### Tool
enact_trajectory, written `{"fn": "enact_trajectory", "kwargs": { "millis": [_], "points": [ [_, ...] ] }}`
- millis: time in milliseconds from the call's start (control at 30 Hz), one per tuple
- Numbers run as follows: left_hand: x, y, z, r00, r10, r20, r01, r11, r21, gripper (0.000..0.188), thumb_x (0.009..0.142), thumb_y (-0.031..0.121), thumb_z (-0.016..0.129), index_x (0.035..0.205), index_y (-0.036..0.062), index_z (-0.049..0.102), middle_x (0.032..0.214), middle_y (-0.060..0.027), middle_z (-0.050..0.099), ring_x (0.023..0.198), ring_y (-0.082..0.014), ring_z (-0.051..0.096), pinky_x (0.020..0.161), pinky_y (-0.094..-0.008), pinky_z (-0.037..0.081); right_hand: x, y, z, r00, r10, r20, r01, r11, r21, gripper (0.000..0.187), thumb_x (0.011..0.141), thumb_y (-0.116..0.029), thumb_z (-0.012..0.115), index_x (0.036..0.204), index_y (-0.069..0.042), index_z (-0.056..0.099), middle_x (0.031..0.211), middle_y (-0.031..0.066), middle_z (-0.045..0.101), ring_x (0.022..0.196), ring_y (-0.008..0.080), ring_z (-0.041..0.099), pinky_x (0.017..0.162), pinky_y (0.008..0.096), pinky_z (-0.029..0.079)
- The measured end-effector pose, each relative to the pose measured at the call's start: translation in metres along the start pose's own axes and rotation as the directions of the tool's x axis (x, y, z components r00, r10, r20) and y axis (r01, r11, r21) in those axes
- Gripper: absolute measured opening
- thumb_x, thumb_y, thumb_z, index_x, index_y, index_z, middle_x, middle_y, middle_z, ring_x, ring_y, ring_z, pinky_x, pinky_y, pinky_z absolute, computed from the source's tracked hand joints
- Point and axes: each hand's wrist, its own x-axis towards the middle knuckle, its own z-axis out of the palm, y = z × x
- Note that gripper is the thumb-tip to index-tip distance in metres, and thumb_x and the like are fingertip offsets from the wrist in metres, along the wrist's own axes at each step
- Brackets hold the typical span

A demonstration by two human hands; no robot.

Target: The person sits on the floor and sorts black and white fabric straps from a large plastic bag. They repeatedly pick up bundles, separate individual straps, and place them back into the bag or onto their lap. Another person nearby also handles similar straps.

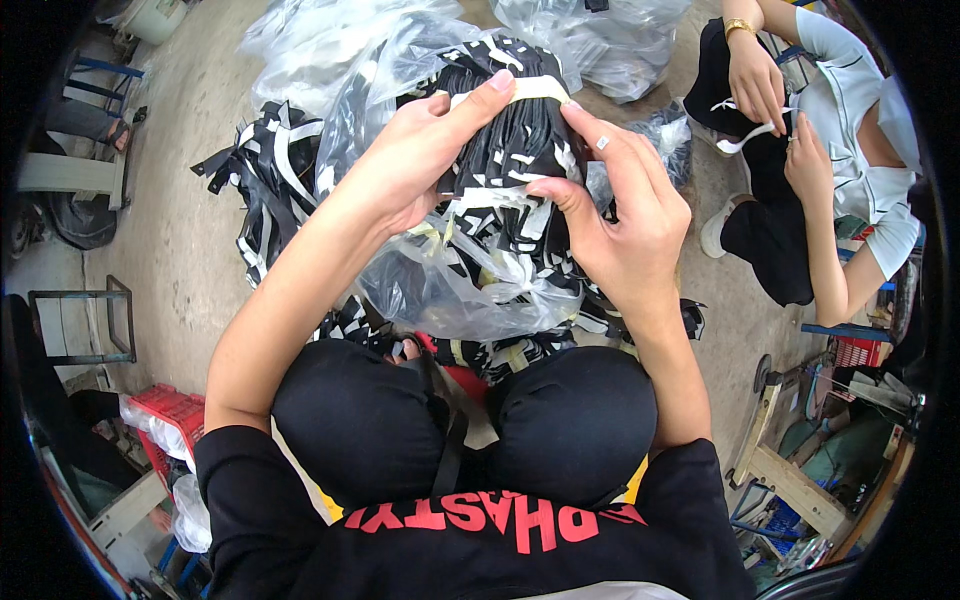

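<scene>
A thick bundle of black and white fabric strips (510, 145) is held up between my hands, over a clear plastic bag (440, 290). Across its top runs a cream band (538, 88). My left hand (415, 165) grips the bundle's left side, its thumb pressing on the band. On the other side, my right hand (635, 215) is curled against the bundle, with its index fingertip by the band's right end and its thumb near a white strip lower down. A small white sticker is on one right finger. Fingers behind the bundle are hidden.
Loose black and white strips (275, 185) lie on the floor at left. More clear plastic bags (630, 45) spread at the far side. A seated co-worker (850, 130) at right handles a white strip. A red crate (168, 410) stands at left, a wooden frame (790, 480) at lower right.
</scene>
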Motion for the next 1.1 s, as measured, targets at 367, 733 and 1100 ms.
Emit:
{"fn": "enact_trajectory", "kwargs": {
  "millis": [367,733,1100],
  "points": [
    [-0.003,0.001,0.002,0.994,-0.097,-0.057,0.098,0.995,0.027,0.051,0.104,0.047,0.069,0.118,-0.0022,0.073,0.104,-0.0082,0.079,0.085,-0.0137,0.076,0.072,-0.0313,0.064,0.005,0.003,0.006,0.998,0.045,-0.047,-0.046,0.999,-0.001,0.034,0.092,-0.014,0.080,0.119,0.003,0.068,0.098,0.0159,0.071,0.085,0.0321,0.067,0.076,0.0390,0.055],
    [-0.005,-0.001,0.005,1.000,-0.018,-0.025,0.019,0.999,0.030,0.058,0.103,0.052,0.069,0.118,-0.0044,0.073,0.099,-0.0094,0.078,0.079,-0.0132,0.077,0.064,-0.0293,0.065,0.006,0.000,0.000,0.997,0.054,-0.052,-0.054,0.999,-0.001,0.031,0.091,-0.012,0.080,0.119,-0.002,0.071,0.102,0.0137,0.072,0.090,0.0327,0.068,0.079,0.0396,0.055],
    [0.003,-0.012,-0.012,0.990,0.110,-0.087,-0.064,0.904,0.422,0.068,0.098,0.056,0.074,0.110,-0.0102,0.072,0.089,-0.0054,0.070,0.074,-0.0072,0.057,0.060,-0.0245,0.044,0.010,0.003,-0.002,0.972,-0.072,0.223,0.078,0.997,-0.014,0.042,0.077,-0.017,0.088,0.116,-0.012,0.074,0.133,0.0099,0.069,0.120,0.0337,0.065,0.101,0.0434,0.051]
  ]
}}
